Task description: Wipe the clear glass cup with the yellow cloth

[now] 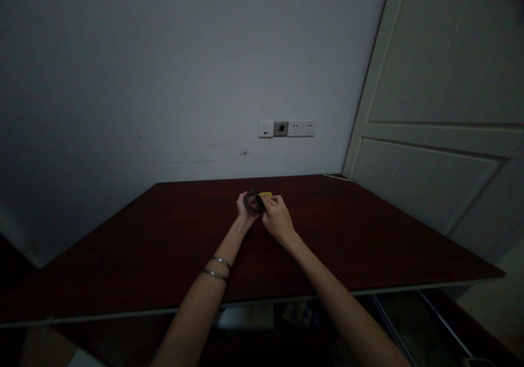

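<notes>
My left hand is closed around the side of a dark brown, shiny round vessel, like a glass bowl or ashtray, tilted with its opening towards me. My right hand grips a small yellow pad with a dark side that looks like a sponge. The pad is at the vessel's right rim; dim light hides whether it reaches inside. Both hands are close together over the far middle of the dark red table. Two bangles circle my left forearm.
Behind the table stands a pale wall with a row of sockets. A white panelled door is on the right. Under the table's front edge, a pale flat item and other dim things show. A thin strip lies at the far right corner.
</notes>
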Demonstrator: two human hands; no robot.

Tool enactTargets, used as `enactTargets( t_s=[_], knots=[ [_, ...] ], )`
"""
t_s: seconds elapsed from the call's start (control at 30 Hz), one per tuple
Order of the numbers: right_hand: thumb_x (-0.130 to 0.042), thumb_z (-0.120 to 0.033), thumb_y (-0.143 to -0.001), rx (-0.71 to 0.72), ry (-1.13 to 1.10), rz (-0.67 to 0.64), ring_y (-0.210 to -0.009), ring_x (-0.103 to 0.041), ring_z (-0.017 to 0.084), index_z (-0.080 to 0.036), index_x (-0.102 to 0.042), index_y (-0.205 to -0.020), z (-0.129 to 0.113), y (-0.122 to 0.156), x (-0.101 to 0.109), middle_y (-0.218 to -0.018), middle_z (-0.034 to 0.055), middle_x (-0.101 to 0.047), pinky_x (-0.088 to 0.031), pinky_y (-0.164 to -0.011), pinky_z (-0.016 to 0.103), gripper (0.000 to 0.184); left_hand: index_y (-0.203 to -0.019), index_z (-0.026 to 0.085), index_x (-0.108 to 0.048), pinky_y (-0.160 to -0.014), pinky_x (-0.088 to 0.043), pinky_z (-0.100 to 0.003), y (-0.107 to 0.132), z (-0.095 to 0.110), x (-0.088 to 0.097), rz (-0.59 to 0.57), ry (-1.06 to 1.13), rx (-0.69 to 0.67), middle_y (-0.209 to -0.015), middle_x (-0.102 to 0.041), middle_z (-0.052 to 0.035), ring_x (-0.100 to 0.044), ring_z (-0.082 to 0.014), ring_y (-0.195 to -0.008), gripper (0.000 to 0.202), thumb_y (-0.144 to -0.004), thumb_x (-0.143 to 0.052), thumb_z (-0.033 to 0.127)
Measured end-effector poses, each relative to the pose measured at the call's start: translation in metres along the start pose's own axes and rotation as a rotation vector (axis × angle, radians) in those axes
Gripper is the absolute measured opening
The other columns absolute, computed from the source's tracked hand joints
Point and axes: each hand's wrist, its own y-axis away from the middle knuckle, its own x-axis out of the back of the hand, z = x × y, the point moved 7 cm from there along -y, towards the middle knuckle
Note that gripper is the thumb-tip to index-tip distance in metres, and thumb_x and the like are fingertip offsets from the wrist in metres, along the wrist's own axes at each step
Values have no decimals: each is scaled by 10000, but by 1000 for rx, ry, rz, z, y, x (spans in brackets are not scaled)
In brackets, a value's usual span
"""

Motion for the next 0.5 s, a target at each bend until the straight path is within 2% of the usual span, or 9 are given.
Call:
enactTargets(
  t_s=[0.17,0.33,0.5],
  knots=[
    [-398,-54,-740,-74,-10,18,-936,-460,243,-92,-493,-1177,-5,4,0,-1118,138,-586,-391,-826,345,448,-673,139,-606,-449,-440,-226,1,-1,2,43,13,-59,-550,-615,-45,-579,-149,-495,327,-723,-420,403],
    [-407,-49,-727,-93,-39,30,-942,-475,234,-95,-461,-1199,-15,10,-3,-1177,152,-546,-374,-840,356,477,-659,134,-612,-444,-420,-218,4,3,5,96,17,-108,-510,-600,-35,-556,-139,-457,328,-720,-410,385],
    [-430,-76,-728,-98,-132,61,-921,-498,229,-118,-482,-1176,-23,13,-6,-1145,131,-572,-393,-832,354,452,-604,146,-585,-458,-416,-218,4,10,6,127,27,-170,-485,-582,-25,-543,-135,-449,316,-733,-374,343]
  ],
)
